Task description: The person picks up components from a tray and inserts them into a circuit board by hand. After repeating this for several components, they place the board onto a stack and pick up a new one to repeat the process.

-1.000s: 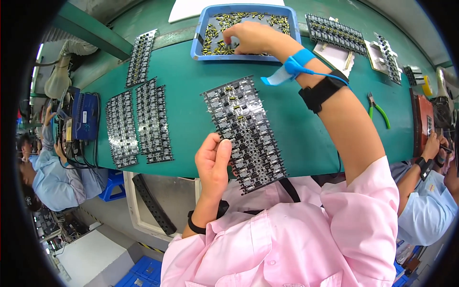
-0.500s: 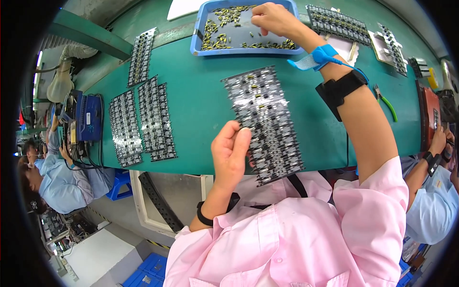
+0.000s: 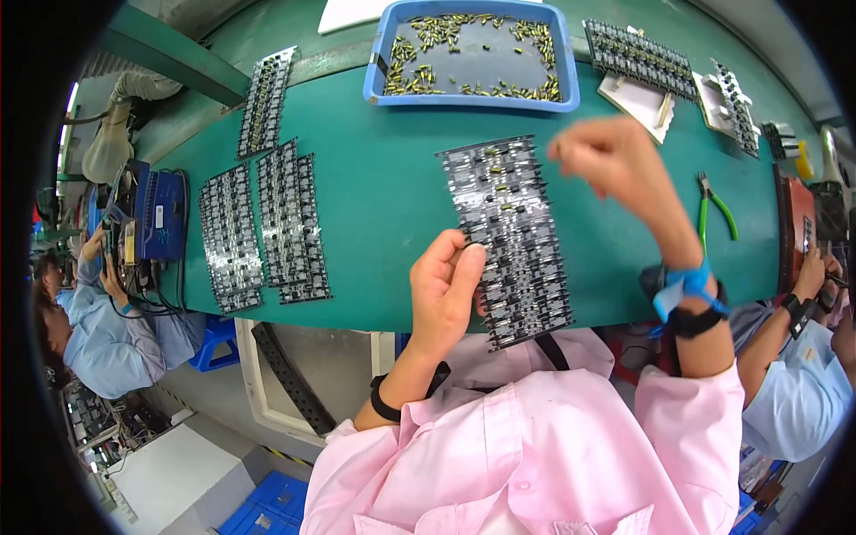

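Observation:
My left hand [image 3: 446,290] is closed on the left edge of a circuit board panel [image 3: 513,259], thumb on top, and holds it tilted over the front of the bench. A few small yellow-and-black parts, which look like capacitors, sit in a line near the panel's far end. Just right of that end, my right hand [image 3: 615,160] is in the air, slightly blurred, with its fingers pinched together. Whatever is between its fingertips cannot be made out. Beyond the panel is a blue tray [image 3: 473,102] with many loose capacitors [image 3: 532,91] scattered in it.
More board panels [image 3: 290,223] lie on the green bench [image 3: 374,178] at left, beside a blue machine [image 3: 165,218]. At right are green-handled cutters [image 3: 713,209] and panels [image 3: 642,58] on white supports. Co-workers [image 3: 802,374] sit on both sides.
My right hand has come out of the blue tray, moving toward me to the panel's far right corner. My left hand and the panel have shifted slightly right.

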A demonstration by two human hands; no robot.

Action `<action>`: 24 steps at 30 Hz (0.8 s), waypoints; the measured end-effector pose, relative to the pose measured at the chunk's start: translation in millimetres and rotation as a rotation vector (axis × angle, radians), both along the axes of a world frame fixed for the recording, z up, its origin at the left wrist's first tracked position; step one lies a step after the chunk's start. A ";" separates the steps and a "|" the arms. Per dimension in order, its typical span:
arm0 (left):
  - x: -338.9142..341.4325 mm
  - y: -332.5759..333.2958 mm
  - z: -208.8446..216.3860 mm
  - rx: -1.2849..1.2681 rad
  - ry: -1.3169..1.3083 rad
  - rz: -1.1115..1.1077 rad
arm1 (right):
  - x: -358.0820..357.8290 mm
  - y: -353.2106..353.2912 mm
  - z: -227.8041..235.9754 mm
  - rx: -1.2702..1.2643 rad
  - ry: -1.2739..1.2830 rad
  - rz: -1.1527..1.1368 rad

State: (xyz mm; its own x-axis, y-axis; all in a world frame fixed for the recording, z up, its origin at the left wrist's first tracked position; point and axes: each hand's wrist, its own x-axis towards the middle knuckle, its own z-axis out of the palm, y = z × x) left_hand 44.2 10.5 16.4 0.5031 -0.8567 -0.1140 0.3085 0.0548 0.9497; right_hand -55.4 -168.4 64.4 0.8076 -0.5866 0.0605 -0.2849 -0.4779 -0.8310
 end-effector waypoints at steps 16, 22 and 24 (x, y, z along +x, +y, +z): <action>13.7 9.8 -5.9 -0.004 -0.092 0.140 | -43.1 24.8 -23.6 -0.395 0.354 0.033; 13.3 10.6 -7.6 -0.004 -0.103 0.121 | -37.8 26.9 -32.2 -0.524 0.382 0.090; 12.2 9.5 -7.9 -0.004 -0.098 0.123 | -39.0 28.0 -26.5 -0.422 0.360 0.077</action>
State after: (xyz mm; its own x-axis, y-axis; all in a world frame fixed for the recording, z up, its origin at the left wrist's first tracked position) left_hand 56.4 20.0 8.6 0.6132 -0.7880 -0.0560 0.2052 0.0903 0.9745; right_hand -94.4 -140.3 37.9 0.8601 -0.5099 -0.0103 -0.4665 -0.7783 -0.4202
